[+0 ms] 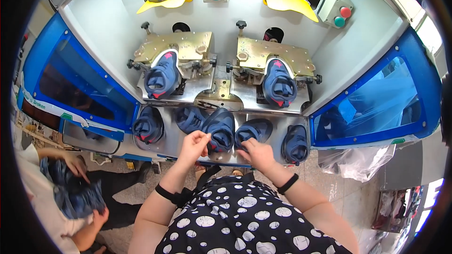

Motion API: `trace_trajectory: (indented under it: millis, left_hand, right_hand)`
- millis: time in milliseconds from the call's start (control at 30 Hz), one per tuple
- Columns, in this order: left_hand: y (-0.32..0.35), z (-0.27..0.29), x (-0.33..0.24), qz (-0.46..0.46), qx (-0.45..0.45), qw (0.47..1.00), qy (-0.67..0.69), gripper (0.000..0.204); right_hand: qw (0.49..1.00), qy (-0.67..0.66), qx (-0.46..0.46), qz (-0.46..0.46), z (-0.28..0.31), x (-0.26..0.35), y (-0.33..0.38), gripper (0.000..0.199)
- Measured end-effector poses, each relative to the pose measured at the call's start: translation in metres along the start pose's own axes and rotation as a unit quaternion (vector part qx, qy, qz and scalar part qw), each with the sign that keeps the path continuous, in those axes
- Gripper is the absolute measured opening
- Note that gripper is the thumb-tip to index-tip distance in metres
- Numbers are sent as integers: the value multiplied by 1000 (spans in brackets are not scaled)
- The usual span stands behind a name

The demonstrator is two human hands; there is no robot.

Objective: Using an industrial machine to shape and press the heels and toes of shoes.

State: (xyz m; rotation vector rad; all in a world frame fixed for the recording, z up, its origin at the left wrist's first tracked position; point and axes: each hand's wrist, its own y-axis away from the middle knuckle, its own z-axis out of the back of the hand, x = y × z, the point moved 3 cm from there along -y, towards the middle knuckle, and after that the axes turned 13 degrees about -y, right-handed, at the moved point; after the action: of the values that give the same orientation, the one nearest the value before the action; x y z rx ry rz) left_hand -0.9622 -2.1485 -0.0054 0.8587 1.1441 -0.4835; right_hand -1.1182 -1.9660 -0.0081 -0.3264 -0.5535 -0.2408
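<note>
Working at lower centre, the left hand pinches its fingers nearly together beside a blue shoe; the right hand curls at a neighbouring shoe's collar; both grips unclear. Two upper shoes sit in fixtures; five lie unmounted on the surface.

Red-accented navy shoes, white-dotted black garment, blue door frames, yellow flaps, floor seemingly grey

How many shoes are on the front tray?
5: far-left shoe, left-centre shoe, middle shoe by the left hand, right-centre shoe by the right hand, far-right shoe. None looks hidden.
</note>
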Motion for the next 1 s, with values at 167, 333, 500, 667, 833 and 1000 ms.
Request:
trace_trajectory:
  millis: [167,333,500,667,833,1000]
  left_hand:
    - [-2,-3,3,-26,7,1000,-15,18]
    - [3,50,10,-164,-303,910,-230,22]
    - [-19,109,61,68,-205,968,126,55]
    - [-41,135,85,121,-252,953,114,62]
    - [-62,131,94,145,-214,930,262,81]
    - [-72,132,97,147,-197,916,316,82]
  right_hand:
    - [991,-43,-17,-123,-18,-17,-6,26]
    - [968,-160,-60,-182,56,-5,11,22]
    - [895,-316,-90,-301,97,31,11,41]
    - [901,-350,-166,-193,156,89,-15,43]
    - [945,-12,-326,33,257,107,-65,35]
    - [959,38,-278,31,318,53,-167,34]
